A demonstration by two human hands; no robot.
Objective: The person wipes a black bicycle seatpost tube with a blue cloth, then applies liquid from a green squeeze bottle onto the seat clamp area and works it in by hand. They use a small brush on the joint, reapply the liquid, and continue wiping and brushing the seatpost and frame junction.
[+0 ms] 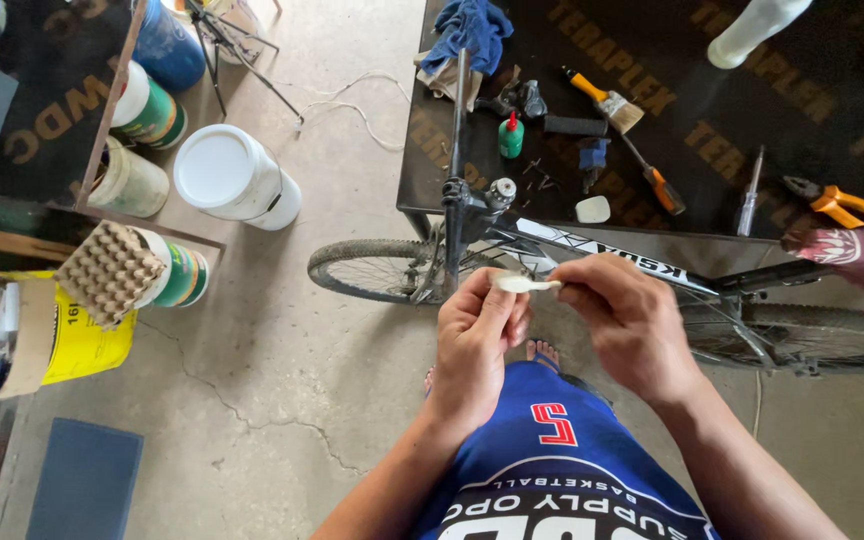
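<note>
Two hands above a bicycle point(592, 255): left hand point(474, 345) and right hand point(632, 320) pinching opposite ends of a small white strip point(524, 285), just before the bicycle frame; beyond it, a tool-strewn black table point(752, 110).
</note>
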